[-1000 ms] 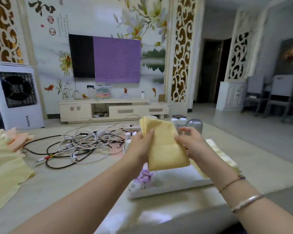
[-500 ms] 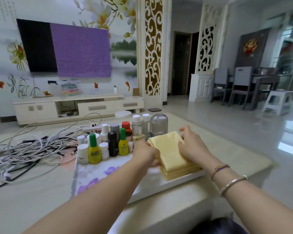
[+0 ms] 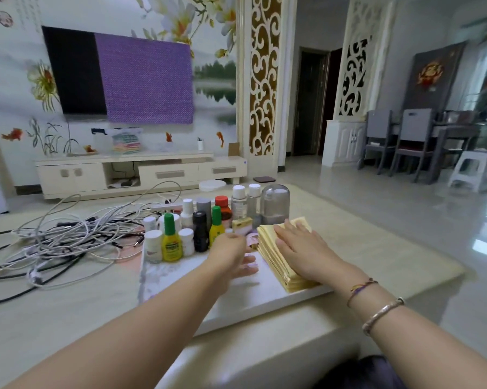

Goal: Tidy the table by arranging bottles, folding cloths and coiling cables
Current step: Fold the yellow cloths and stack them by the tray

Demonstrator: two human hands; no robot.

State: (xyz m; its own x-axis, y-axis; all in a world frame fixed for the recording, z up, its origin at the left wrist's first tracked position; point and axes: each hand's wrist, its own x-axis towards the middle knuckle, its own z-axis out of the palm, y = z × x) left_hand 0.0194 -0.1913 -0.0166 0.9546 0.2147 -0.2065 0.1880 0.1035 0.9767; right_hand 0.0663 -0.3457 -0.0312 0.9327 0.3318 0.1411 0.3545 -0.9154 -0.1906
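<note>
Resting at the tray's point(image 3: 236, 301) 3 o'clock edge, the stack of folded yellow cloths point(image 3: 278, 256) lies under the right hand point(image 3: 301, 248), fingers straight and pressed flat on top. The left hand point(image 3: 231, 255) hovers just beside the stack at 9 o'clock, blurred, fingers loosely extended, holding nothing. Bottles point(image 3: 197, 226) cluster at the tray's 12 o'clock. Tangled cables point(image 3: 68, 240) sprawl across the surface point(image 3: 68, 318) toward 9 o'clock.
</note>
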